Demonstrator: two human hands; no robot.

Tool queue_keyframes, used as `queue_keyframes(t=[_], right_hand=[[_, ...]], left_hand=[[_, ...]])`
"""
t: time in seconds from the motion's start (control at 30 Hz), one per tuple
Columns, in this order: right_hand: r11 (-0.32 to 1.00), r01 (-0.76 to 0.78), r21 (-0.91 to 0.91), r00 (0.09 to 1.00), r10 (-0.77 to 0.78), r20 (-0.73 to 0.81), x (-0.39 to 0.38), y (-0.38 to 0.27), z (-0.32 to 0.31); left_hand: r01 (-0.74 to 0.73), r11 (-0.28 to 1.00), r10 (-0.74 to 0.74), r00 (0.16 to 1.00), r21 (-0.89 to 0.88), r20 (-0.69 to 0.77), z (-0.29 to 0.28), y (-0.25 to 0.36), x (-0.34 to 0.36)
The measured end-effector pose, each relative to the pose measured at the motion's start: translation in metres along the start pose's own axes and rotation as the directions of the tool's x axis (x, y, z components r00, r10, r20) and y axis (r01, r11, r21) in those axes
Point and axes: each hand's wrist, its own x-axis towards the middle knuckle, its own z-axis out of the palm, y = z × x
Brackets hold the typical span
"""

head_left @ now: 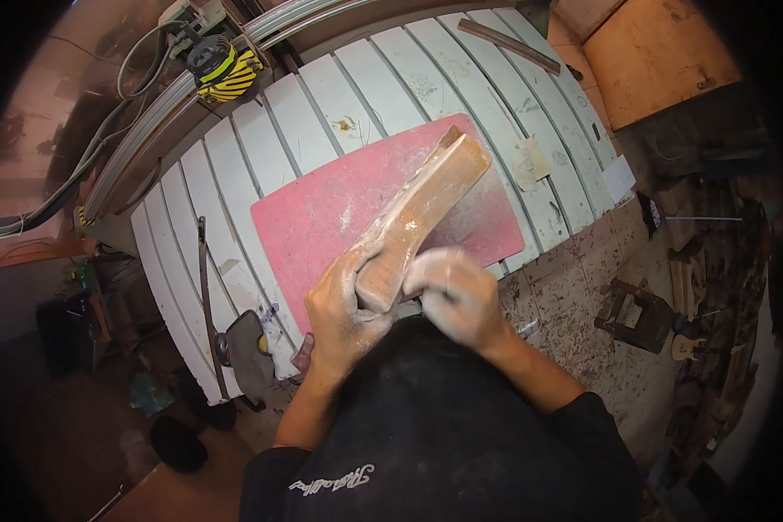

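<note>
A long, shaped piece of wood (pixel 439 184), coated in pale dust, slants over a pink mat (pixel 300 230). Its far end is squared; its near end is rounded and points at my body. My left hand (pixel 344 300) wraps round that near end from the left, whitened with dust. Close against the wood's right side is my right hand (pixel 455 296), dusty too, its fingers curled in and smeared by motion. Whatever may lie inside those fingers is hidden.
The mat lies on a white slatted table (pixel 291 109). A black-and-yellow striped machine (pixel 226 74) stands beyond its far left edge. A grey handled tool (pixel 250 348) and a long dark bar (pixel 204 278) lie left. A small wooden stool (pixel 635 317) stands on the right floor.
</note>
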Motion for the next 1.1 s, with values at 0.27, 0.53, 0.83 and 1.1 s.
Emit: queue_keyframes(t=[0.27,0.53,0.83,1.1], right_hand=[[0.999,0.033,0.041,0.993,-0.028,-0.112,0.003,-0.02,0.012],[0.997,-0.057,0.055,0.998,0.059,-0.03,0.006,-0.01,0.011],[0.992,-0.122,-0.017,0.992,0.121,-0.045,0.015,0.001,0.005],[0.996,-0.083,-0.018,0.995,0.082,-0.054,0.009,-0.003,0.004]], left_hand=[[-0.003,1.0,0.004,0.999,0.004,-0.04,-0.001,-0.004,0.004],[-0.004,1.0,0.004,1.0,0.016,-0.007,-0.002,-0.002,0.002],[-0.007,1.0,0.006,1.0,0.016,0.007,-0.001,-0.001,0.0],[-0.011,1.0,0.011,1.0,-0.006,0.006,0.001,0.001,0.001]])
